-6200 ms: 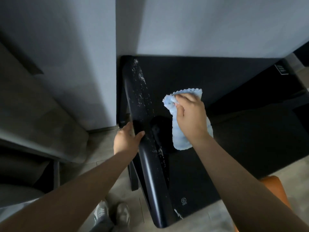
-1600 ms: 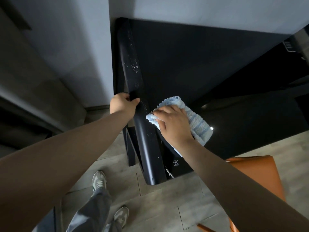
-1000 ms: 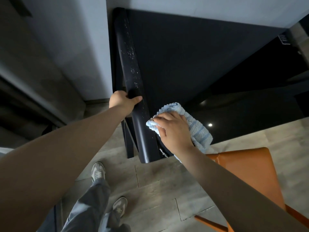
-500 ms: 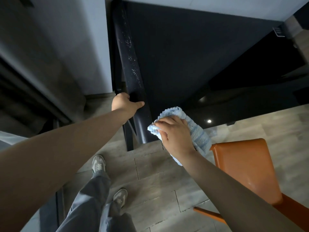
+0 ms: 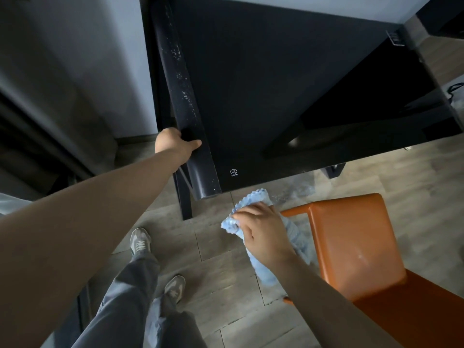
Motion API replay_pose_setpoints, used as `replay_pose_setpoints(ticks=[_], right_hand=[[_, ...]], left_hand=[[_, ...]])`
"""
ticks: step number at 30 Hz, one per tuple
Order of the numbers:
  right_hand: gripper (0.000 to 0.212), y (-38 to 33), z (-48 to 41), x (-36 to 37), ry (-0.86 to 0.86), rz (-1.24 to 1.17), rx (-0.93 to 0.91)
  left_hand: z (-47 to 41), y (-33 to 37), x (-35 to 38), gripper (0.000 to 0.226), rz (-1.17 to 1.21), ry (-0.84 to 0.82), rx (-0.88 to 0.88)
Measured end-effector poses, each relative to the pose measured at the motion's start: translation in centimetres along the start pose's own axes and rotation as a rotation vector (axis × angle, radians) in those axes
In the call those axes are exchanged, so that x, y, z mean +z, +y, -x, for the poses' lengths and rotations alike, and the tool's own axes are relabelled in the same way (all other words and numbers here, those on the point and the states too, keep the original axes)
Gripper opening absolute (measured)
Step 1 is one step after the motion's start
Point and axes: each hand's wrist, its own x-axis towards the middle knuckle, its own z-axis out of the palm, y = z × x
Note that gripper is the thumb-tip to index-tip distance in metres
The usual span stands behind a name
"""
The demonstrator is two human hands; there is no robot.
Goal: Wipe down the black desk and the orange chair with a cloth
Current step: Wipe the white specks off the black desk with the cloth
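The black glossy desk [image 5: 276,84] fills the upper middle of the head view, with a rounded left edge band [image 5: 183,96] speckled with white specks. My left hand [image 5: 175,146] grips that rounded edge near the desk's front corner. My right hand [image 5: 261,232] holds a crumpled light blue cloth [image 5: 296,237] in the air over the floor, just in front of the desk's front edge and beside the orange chair [image 5: 356,247]. The chair's backrest stands to the right of the cloth.
Grey wood-look floor tiles [image 5: 226,259] lie below. My legs in grey trousers and grey sneakers [image 5: 140,241] stand at lower left. A grey wall [image 5: 88,59] borders the desk on the left. A black desk leg [image 5: 184,197] drops under the front corner.
My right hand with the cloth slid down the desk's left side, passed off the front edge and now hangs beside the chair. My left hand stays on the rounded edge.
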Motion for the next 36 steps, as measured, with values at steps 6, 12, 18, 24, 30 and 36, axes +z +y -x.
replay_pose_setpoints(ticks=[6, 12, 18, 24, 30, 36], right_hand=[[0.032, -1.0, -3.3, -4.2, 0.176, -0.039, 0.07], [0.031, -2.5, -9.8, -7.7, 0.329, -0.14, 0.112], [0.028, -4.8, -18.0, -8.9, 0.361, -0.162, 0.102], [0.028, -6.3, -25.7, -9.3, 0.333, -0.194, 0.08], [0.024, -6.4, -32.5, -9.9, 0.328, -0.256, 0.111], [0.024, -5.0, -42.0, -9.4, 0.298, -0.196, 0.076]], left_hand=[[1.2, 0.0, -1.3, 0.033, 0.027, 0.013, 0.0], [1.2, -0.1, -5.3, 0.028, 0.089, 0.022, 0.008], [-1.2, 0.3, -10.6, 0.033, 0.133, 0.014, 0.015], [-5.1, 1.6, -15.6, 0.022, 0.069, 0.032, 0.08], [-7.5, 2.2, -18.3, 0.03, -0.083, 0.031, 0.138], [-11.8, 2.6, -20.2, 0.026, -0.125, -0.008, 0.145]])
